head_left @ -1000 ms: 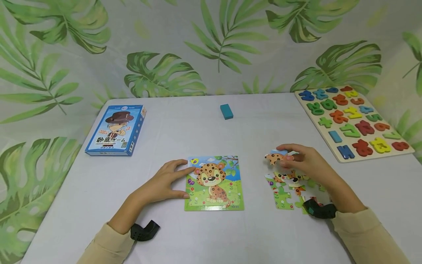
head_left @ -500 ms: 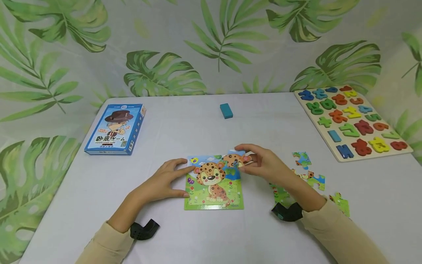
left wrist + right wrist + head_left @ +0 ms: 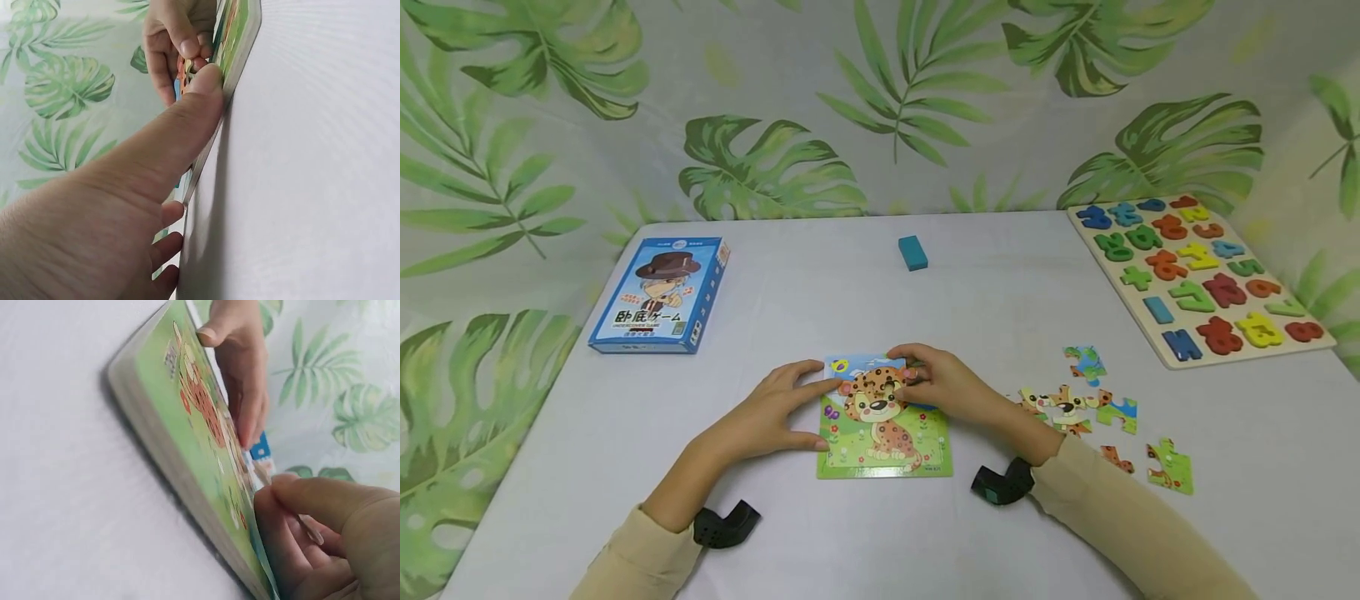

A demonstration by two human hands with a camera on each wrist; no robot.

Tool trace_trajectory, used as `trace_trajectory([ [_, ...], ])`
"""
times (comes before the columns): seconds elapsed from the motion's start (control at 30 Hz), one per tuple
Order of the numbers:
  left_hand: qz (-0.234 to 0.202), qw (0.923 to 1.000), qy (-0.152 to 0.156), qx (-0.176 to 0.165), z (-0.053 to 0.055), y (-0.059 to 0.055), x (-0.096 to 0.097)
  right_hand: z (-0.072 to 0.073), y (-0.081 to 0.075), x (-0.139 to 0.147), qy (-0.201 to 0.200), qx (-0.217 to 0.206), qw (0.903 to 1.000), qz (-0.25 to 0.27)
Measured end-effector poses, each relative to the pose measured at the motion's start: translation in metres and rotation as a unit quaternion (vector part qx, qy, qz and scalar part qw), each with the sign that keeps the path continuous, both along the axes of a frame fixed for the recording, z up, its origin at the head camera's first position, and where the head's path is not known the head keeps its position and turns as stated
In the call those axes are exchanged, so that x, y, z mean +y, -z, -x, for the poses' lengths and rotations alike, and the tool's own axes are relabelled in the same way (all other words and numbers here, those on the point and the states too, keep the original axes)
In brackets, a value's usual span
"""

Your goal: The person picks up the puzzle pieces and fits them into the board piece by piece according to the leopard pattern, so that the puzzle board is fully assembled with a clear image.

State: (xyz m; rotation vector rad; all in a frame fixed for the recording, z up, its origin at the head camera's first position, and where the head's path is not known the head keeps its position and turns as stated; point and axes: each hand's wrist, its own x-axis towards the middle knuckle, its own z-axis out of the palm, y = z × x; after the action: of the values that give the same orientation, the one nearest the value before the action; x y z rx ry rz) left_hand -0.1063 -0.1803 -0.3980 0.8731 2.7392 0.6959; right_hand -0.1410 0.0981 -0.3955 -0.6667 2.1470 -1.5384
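Note:
A square puzzle board [image 3: 883, 458] with a cartoon leopard picture lies flat on the white table. My left hand [image 3: 760, 421] is at its left side, the thumb [image 3: 203, 81] and fingers extended and touching the edge. Above the upper part of the board, my right hand [image 3: 951, 383] pinches a spotted jigsaw piece [image 3: 876, 379] between thumb and fingers. The piece covers part of the leopard's head in the head view. In the right wrist view the pinched piece [image 3: 310, 529] shows only edge-on, partly hidden by fingers.
Several loose jigsaw pieces [image 3: 1084, 364] lie right of the board, some behind the right forearm. A wooden number board [image 3: 1150, 337] is at the back right. A blue card-game box [image 3: 658, 292] sits at the back left, and a teal block [image 3: 913, 252] at the back middle.
My right hand has carried the spotted jigsaw piece leftward from the loose pieces to over the board's upper part. The left hand has stayed at the board's left edge.

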Motion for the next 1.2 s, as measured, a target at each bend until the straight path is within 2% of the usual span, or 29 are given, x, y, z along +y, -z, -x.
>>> trace_trajectory([
  [0.07, 0.002, 1.0000, 0.004, 0.001, 0.000, -0.001, 0.000, 0.002, 0.001, -0.003, -0.004, 0.031, 0.9993, -0.020],
  [0.13, 0.005, 0.9999, 0.011, 0.001, 0.001, -0.003, 0.001, 0.002, 0.000, -0.006, -0.004, 0.080, 0.9949, -0.061],
  [0.27, 0.007, 0.9997, 0.022, -0.003, 0.002, -0.006, 0.003, 0.003, -0.004, -0.011, 0.003, 0.164, 0.9764, -0.141],
  [0.33, 0.009, 0.9997, 0.024, -0.001, 0.003, -0.007, 0.005, 0.003, -0.006, -0.013, 0.002, 0.173, 0.9725, -0.156],
  [0.6, 0.039, 0.9986, 0.032, 0.018, 0.008, -0.006, 0.012, 0.003, -0.010, -0.017, -0.002, 0.169, 0.9683, -0.184],
  [0.77, 0.054, 0.9975, 0.035, 0.031, 0.009, -0.006, 0.015, 0.001, -0.014, -0.017, -0.021, 0.176, 0.9630, -0.203],
  [0.97, 0.060, 0.9960, 0.035, 0.055, 0.009, -0.005, 0.018, -0.002, -0.019, -0.014, -0.043, 0.242, 0.9297, -0.274],
  [1.0, 0.060, 0.9960, 0.035, 0.056, 0.009, -0.005, 0.018, -0.003, -0.020, -0.013, -0.045, 0.238, 0.9289, -0.280],
  [1.03, 0.060, 0.9961, 0.034, 0.055, 0.009, -0.005, 0.019, -0.003, -0.021, -0.011, -0.046, 0.224, 0.9326, -0.279],
  [1.1, 0.059, 0.9964, 0.032, 0.052, 0.009, -0.004, 0.019, -0.003, -0.023, -0.004, -0.045, 0.188, 0.9463, -0.259],
  [1.2, 0.055, 0.9970, 0.028, 0.046, 0.009, -0.003, 0.019, -0.003, -0.029, 0.013, -0.026, 0.142, 0.9688, -0.202],
])
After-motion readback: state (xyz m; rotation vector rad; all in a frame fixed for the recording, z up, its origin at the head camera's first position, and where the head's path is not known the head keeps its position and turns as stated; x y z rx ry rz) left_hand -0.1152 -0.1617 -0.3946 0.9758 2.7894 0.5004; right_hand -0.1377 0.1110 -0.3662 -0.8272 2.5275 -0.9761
